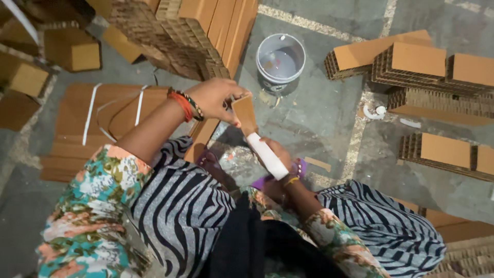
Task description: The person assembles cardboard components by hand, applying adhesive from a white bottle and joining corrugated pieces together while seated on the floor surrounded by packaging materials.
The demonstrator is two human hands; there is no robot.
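My left hand [215,99], with red and beaded bangles at the wrist, pinches the flat brown top end of a stick-like tool [246,114]. The tool's white round handle [267,156] runs down to the right, and my right hand [282,153] is wrapped around it from below. Both hands hold the tool over my lap, above the grey floor. A grey bucket [280,63] with whitish liquid inside stands on the floor just beyond the hands.
Stacks of brown honeycomb cardboard blocks [419,64] lie at the right and top [195,31]. Flat cardboard sheets with white straps [98,118] lie at the left. A small white scrap [374,111] sits on the concrete floor [319,108].
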